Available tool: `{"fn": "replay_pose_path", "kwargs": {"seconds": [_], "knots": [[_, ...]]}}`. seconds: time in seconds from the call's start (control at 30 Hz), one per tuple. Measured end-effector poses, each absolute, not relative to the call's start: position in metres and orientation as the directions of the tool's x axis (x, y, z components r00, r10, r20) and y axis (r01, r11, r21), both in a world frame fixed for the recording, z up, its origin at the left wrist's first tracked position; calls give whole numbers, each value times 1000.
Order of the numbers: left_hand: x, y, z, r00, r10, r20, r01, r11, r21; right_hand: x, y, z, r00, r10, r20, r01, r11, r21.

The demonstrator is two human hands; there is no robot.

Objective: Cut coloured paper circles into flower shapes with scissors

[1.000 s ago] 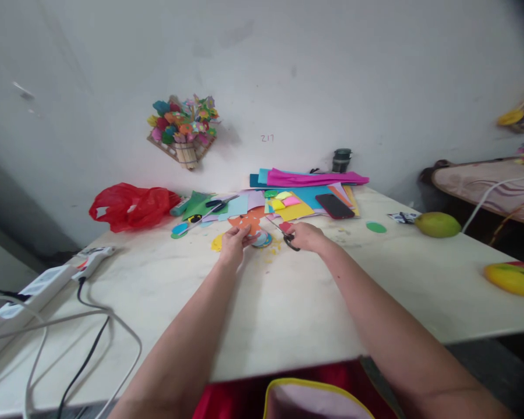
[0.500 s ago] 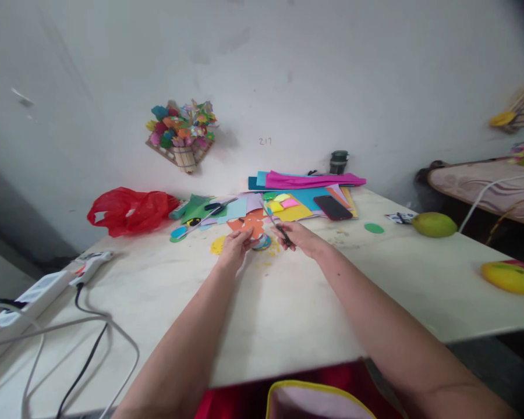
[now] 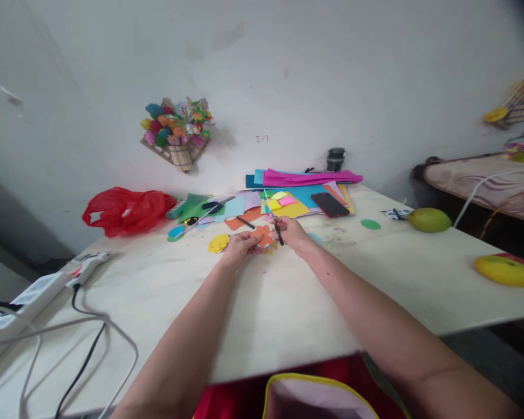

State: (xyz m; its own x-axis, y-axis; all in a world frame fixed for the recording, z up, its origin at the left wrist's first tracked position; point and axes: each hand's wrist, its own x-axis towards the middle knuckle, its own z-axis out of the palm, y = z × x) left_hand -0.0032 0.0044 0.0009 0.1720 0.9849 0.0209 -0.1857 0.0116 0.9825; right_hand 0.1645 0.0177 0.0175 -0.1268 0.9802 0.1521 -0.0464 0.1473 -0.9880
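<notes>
My left hand (image 3: 241, 244) pinches an orange paper flower (image 3: 264, 235) with rounded petals, held just above the table. In my right hand (image 3: 290, 231) is a pair of scissors (image 3: 278, 231), its blades pointing up and away from me, close beside the flower. The fingertips of my right hand are near the flower's right edge; I cannot tell whether they touch it. Left of the flower lies a stack of yellow scalloped paper cutouts (image 3: 219, 243). Behind it are an orange paper sheet (image 3: 236, 222) and a thin dark stick or pen (image 3: 245, 222).
Coloured paper sheets (image 3: 308, 195) and a phone (image 3: 330, 205) lie at the back. A red plastic bag (image 3: 124, 210) and second scissors (image 3: 213, 206) are on the left. Power strips (image 3: 32, 299) with cables edge the near left. Mangoes (image 3: 429, 220) sit at the right.
The orange flower has come round to lie flatter, its petals now plainly visible. My right hand has drawn closer to it, and the scissors now point more upright.
</notes>
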Motion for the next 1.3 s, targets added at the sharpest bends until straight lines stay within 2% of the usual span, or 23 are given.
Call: {"fn": "replay_pose_path", "kwargs": {"seconds": [0.1,0.23,0.37,0.47,0.6,0.7,0.77,1.07,1.3], "knots": [[-1,4,1,206,978,16,-164,18,986,161,21,14,-87,970,228,0,228,-974],[1,5,1,202,979,17,-178,20,984,161,28,8,-33,952,305,148,307,-940],[4,5,2,165,986,14,-193,18,981,163,35,0,-6,939,343,256,333,-907],[4,5,4,94,994,47,-236,-24,971,163,35,-1,-31,952,303,242,301,-922],[0,6,6,-64,996,59,-343,-78,936,164,21,11,-153,971,182,175,208,-962],[-5,8,5,-125,990,63,-405,-109,908,167,10,21,-252,966,52,228,111,-967],[-7,10,4,-130,990,51,-437,-104,893,171,8,23,-329,944,19,231,100,-968],[-7,12,4,-184,982,51,-495,-138,858,179,11,18,-534,845,5,173,116,-978],[-5,11,5,-182,980,87,-493,-167,854,178,10,14,-557,831,14,172,131,-976]]}}
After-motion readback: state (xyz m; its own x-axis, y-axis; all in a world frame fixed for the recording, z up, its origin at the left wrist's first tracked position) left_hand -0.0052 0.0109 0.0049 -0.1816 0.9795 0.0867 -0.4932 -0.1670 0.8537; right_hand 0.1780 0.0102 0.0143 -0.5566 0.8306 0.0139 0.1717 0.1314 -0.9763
